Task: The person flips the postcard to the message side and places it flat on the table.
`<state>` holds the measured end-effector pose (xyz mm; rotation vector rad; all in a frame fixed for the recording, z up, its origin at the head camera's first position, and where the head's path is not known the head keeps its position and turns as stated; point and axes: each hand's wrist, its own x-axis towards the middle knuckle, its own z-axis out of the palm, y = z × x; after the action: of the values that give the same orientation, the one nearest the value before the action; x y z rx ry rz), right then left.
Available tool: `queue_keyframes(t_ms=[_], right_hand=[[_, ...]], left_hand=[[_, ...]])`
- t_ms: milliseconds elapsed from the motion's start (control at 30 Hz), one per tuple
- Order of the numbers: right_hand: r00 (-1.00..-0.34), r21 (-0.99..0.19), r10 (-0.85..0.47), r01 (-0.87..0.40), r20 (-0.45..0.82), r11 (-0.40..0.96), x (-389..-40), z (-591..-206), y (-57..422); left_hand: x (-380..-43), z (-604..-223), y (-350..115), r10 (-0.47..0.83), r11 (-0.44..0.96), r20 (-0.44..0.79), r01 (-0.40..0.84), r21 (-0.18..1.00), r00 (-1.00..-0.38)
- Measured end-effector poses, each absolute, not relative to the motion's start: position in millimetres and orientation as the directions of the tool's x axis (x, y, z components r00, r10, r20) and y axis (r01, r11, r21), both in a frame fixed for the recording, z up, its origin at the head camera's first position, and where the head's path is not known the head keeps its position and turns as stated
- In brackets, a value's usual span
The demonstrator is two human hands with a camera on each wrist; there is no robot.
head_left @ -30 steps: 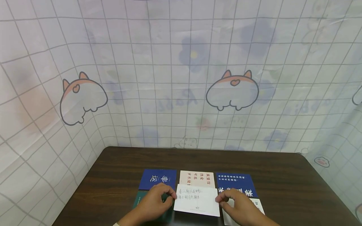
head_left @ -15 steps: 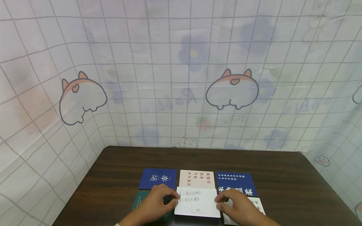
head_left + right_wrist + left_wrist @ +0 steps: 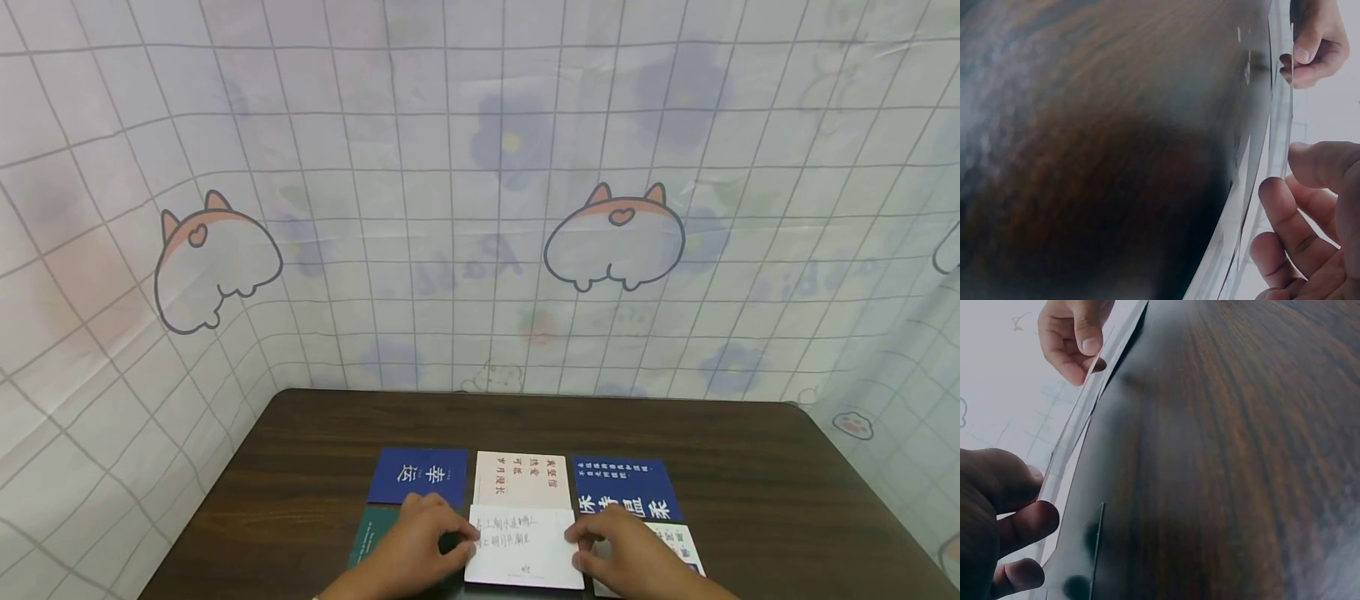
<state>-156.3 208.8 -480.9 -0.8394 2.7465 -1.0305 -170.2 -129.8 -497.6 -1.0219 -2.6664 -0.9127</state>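
A white card [image 3: 525, 562] with handwritten lines lies between my two hands in the head view, overlapping the near part of a cream card [image 3: 522, 479] printed in red. My left hand [image 3: 423, 537] pinches its left edge between thumb and fingers. On the opposite edge, my right hand [image 3: 633, 554] pinches it likewise. The left wrist view catches the card nearly edge-on, with the left thumb [image 3: 1013, 478] on one face and fingers on the other. From the right wrist, the right thumb [image 3: 1316, 162] shows against the same card's edge.
On the dark wooden table [image 3: 247, 517], a blue card [image 3: 397, 475] and a green card [image 3: 369, 533] lie left, the green one partly under the left hand. Another blue card [image 3: 622, 473] and a white printed card [image 3: 681, 546] lie right. A patterned curtain [image 3: 420, 208] hangs behind.
Both hands have drawn the white card slightly toward the near table edge, down in the head view. More of the cream card shows. The other cards have stayed put.
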Motion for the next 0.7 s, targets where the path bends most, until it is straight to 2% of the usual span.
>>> queue_keyframes(t_ms=[300,533,700], right_hand=[[-0.827,-0.574,-0.552,-0.505,0.108,0.644,-158.6,-482.9,206.0],[-0.833,-0.568,-0.548,-0.487,0.075,0.664,-159.2,-483.6,204.2],[-0.836,-0.543,-0.541,-0.496,0.088,0.678,-158.9,-483.8,203.0]], left_hand=[[-168.8,-496.5,-126.4,0.557,0.657,0.246,0.602,0.454,-0.793],[-168.6,-494.6,-125.7,0.579,0.67,0.223,0.614,0.417,-0.784],[-169.0,-495.4,-124.7,0.586,0.679,0.25,0.636,0.367,-0.771]])
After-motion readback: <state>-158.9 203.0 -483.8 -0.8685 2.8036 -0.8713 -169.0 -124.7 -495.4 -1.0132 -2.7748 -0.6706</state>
